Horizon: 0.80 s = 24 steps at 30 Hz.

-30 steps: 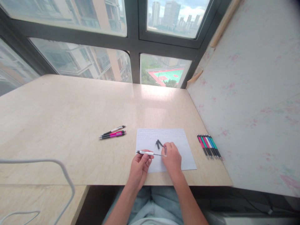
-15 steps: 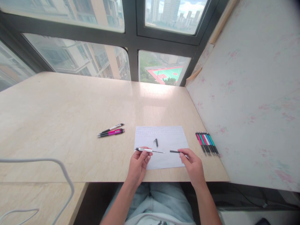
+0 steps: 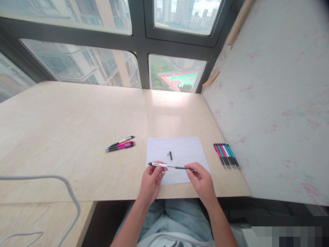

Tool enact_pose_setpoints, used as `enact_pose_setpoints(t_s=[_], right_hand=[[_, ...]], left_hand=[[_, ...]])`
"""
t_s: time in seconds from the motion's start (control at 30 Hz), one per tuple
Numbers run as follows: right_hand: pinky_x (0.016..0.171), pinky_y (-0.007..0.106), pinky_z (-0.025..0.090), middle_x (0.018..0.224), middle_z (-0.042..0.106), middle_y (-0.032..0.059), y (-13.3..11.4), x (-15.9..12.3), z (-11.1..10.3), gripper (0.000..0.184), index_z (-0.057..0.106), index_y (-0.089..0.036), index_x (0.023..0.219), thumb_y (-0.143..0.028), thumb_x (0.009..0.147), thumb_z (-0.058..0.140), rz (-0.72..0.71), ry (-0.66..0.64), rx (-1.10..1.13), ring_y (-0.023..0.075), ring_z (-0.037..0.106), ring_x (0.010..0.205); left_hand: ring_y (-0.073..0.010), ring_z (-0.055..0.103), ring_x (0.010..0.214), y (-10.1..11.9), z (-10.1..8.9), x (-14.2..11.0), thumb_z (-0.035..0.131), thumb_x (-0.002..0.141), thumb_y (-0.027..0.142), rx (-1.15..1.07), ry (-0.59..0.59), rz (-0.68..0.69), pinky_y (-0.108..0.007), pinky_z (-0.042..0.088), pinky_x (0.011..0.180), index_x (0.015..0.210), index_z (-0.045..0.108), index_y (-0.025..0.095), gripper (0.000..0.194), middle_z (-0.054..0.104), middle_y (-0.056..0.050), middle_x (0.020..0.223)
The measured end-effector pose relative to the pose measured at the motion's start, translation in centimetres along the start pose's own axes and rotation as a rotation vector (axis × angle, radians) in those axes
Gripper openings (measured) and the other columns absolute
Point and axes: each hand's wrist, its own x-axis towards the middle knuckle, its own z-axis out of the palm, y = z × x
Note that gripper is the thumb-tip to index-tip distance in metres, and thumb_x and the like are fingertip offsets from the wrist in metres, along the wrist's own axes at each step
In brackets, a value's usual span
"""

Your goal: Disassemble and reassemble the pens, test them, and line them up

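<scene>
While the left hand's fingers (image 3: 157, 168) grip a white pen barrel with a black end (image 3: 159, 165), the right hand's fingers (image 3: 189, 168) pinch a slim black tube (image 3: 180, 168) around the refill's tip. Beyond them, a short black piece (image 3: 170, 155) lies on white paper (image 3: 177, 176).

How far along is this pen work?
The right-hand row of pens looks assembled. Now the left hand holds a white barrel, and the right hand has a black grip partly over the thin refill. Left: closing that gap; a dark piece lies loose on the paper. I can't tell the left-hand pens' turn.
</scene>
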Motion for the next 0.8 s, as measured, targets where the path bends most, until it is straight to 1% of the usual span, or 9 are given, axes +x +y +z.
enact_pose_setpoints(t_s=[0.07,0.17,0.3,0.57,0.8], right_hand=[[0.071,0.029,0.054,0.093,0.069,0.0063,-0.3,0.1,0.7,0.014,0.07,-0.021,0.096,-0.023,0.09,0.058,-0.01,-0.015,-0.014,0.019,0.064,0.085],[0.069,0.028,0.054,0.094,0.069,0.0061,-0.8,0.1,1.7,0.015,0.069,-0.021,0.099,-0.023,0.089,0.059,0.004,-0.005,-0.024,0.0185,0.065,0.083],[0.068,0.028,0.054,0.091,0.069,0.0056,-1.1,0.2,2.5,0.012,0.068,-0.02,0.094,-0.023,0.089,0.058,0.003,-0.007,-0.024,0.018,0.065,0.081],[0.067,0.028,0.053,0.091,0.07,0.0052,-1.2,0.3,2.4,0.012,0.069,-0.02,0.093,-0.026,0.089,0.058,0.045,0.029,-0.043,0.0183,0.065,0.081],[0.063,0.028,0.051,0.081,0.069,0.0038,-1.6,0.4,2.3,0.015,0.069,-0.02,0.084,-0.028,0.091,0.059,0.003,0.002,-0.091,0.0178,0.063,0.075]], left_hand=[[-0.0111,0.065,0.076,0.0,0.1,-0.1,0.08,0.074,0.024,0.01,-0.017,0.0,-0.018,0.053,0.067,0.09,0.072,0.013,0.021,0.071,-0.007,0.09],[-0.0106,0.065,0.076,0.0,0.1,-0.2,0.079,0.075,0.024,0.017,-0.039,-0.001,-0.017,0.052,0.068,0.09,0.072,0.014,0.02,0.071,-0.006,0.091],[-0.0098,0.064,0.076,0.1,0.0,-0.2,0.079,0.076,0.025,0.016,-0.052,0.009,-0.017,0.051,0.067,0.09,0.072,0.014,0.019,0.071,-0.005,0.09],[-0.0119,0.064,0.078,-0.1,-0.1,-0.3,0.078,0.076,0.023,0.043,-0.073,0.014,-0.019,0.052,0.069,0.09,0.072,0.014,0.018,0.071,-0.007,0.091],[-0.0115,0.064,0.079,-0.2,-0.2,-0.2,0.077,0.078,0.021,0.047,-0.105,0.02,-0.019,0.051,0.071,0.092,0.071,0.015,0.016,0.071,-0.005,0.091]])
